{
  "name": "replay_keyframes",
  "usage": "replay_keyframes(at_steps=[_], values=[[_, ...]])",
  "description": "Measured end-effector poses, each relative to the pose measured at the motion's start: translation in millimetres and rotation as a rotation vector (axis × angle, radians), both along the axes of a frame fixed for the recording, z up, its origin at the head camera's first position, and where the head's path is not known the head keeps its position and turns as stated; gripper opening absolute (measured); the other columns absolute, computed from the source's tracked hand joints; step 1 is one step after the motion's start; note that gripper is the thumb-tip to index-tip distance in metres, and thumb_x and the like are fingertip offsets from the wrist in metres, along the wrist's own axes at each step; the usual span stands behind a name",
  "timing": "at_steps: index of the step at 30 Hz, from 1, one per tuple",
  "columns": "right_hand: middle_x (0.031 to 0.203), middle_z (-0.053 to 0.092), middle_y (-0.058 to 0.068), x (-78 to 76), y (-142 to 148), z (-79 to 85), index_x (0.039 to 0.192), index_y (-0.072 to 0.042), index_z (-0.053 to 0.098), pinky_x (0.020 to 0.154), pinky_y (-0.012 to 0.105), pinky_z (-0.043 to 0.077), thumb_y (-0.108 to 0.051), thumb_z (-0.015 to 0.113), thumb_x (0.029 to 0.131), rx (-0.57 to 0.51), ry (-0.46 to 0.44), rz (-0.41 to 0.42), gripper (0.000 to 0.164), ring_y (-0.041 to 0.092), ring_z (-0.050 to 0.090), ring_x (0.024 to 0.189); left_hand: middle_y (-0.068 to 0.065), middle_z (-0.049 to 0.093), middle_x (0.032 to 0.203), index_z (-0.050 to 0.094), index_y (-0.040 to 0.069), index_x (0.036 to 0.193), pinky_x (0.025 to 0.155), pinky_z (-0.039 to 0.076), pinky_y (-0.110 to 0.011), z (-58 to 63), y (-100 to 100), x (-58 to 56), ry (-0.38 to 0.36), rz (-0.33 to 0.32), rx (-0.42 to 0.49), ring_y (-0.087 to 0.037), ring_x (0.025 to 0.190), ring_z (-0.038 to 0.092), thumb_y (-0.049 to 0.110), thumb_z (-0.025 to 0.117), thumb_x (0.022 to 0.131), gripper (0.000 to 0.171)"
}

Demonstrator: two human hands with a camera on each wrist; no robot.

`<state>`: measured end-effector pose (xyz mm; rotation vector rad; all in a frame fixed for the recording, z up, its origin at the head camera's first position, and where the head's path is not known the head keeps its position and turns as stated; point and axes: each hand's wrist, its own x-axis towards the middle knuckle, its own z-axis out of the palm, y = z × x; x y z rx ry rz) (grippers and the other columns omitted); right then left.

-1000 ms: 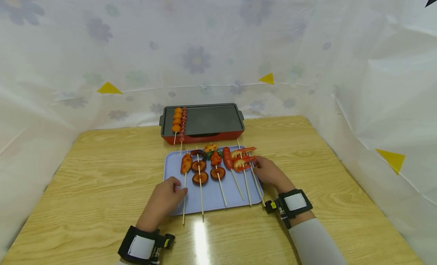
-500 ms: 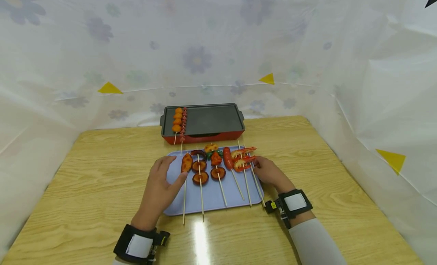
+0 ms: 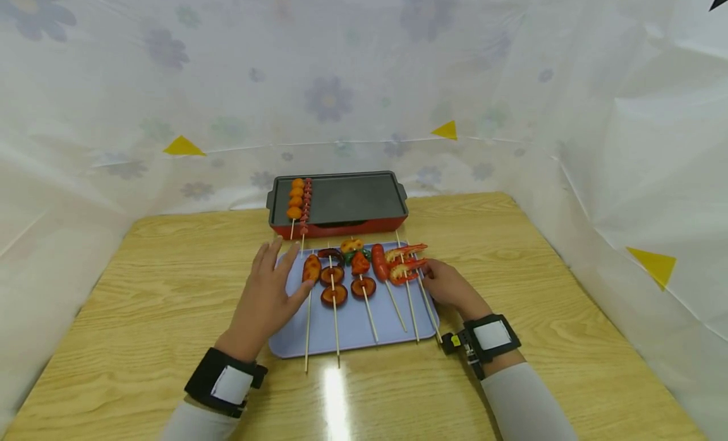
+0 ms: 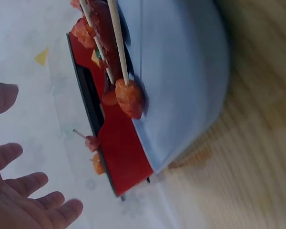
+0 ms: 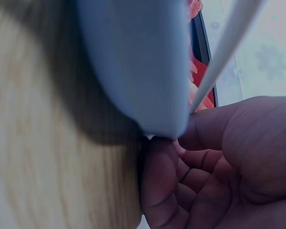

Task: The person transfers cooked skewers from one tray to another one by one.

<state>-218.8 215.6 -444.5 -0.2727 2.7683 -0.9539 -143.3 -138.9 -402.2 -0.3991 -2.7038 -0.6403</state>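
A pale lavender tray (image 3: 351, 330) bears several food skewers. In the head view my left hand (image 3: 264, 302) hovers over the tray's left side with fingers spread, its thumb close to a browned, wing-like piece (image 3: 311, 269) on a stick. The left wrist view shows that hand (image 4: 24, 195) holding nothing. My right hand (image 3: 452, 286) grips the tray's right edge beside the shrimp skewers (image 3: 402, 270). In the right wrist view its thumb (image 5: 209, 129) lies on top of the rim and a bent finger is beneath. A sausage skewer (image 3: 380, 264) and mushroom skewers (image 3: 333, 296) lie between the hands.
Behind the tray stands a red grill (image 3: 364, 227) with a dark plate. A skewer of orange balls (image 3: 296, 198) and a thin reddish skewer (image 3: 306, 204) lie at its left. Flower-patterned sheeting (image 3: 330, 100) encloses the wooden table (image 3: 159, 302).
My left hand has gone from loosely curled at the tray's front left to spread fingers, farther forward and a little left. My right hand has stayed on the tray edge.
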Motion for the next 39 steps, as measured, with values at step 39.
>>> replay_keyframes(at_steps=[39], values=[[0.074,0.042,0.007,1.8,-0.2,1.4,0.088,-0.003,0.049,0.056,0.031,0.036,-0.004,0.05,0.095,-0.054,-0.026,-0.001,0.007,0.02,0.045,0.063,-0.025,0.068,0.107,0.067,-0.012,0.11,0.077,0.053,-0.042,23.6,11.9,-93.2,-0.38,0.126,0.073,-0.034,0.09,0.064,0.006,0.067,0.087,0.029]])
